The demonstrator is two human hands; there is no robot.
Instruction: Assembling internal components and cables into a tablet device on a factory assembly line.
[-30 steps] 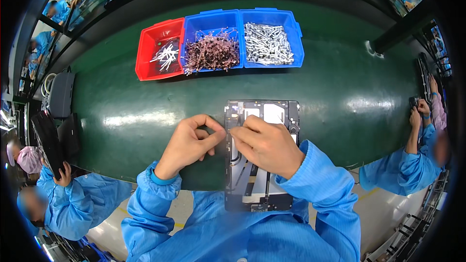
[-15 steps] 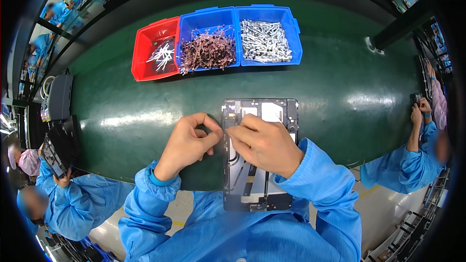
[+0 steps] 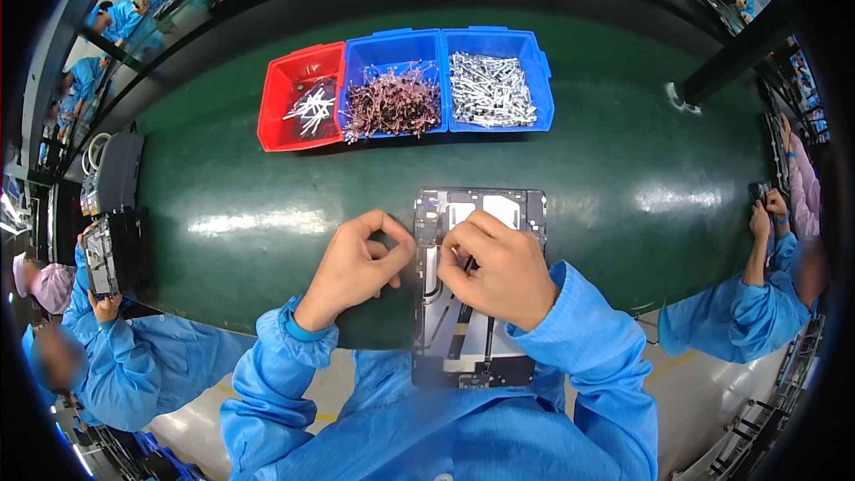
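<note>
An opened tablet (image 3: 430, 338) with dark frame, white panels and black ribbon cables lies partly over the table's front edge. At its left rim my left hand (image 3: 358, 272) is closed in a pinch, thumb against index finger. My right hand (image 3: 500, 269) hovers over the tablet's upper middle, fingers curled together in a pinch close to the left fingertips. Whatever sits between the fingertips of either hand is too small to make out. The right hand covers part of the tablet's inside.
Beyond the tablet stand three joined bins: a red bin (image 3: 276, 111) with white strips, a blue bin (image 3: 392, 49) with brownish thin cables, and a blue bin (image 3: 544, 93) with silvery-white pieces. A grey box (image 3: 116, 174) sits on the table's left. Co-workers sit at both sides.
My right hand has shifted slightly right and down, its fingertips a little farther from my left hand. The left hand keeps its pinch. The view has tilted slightly.
</note>
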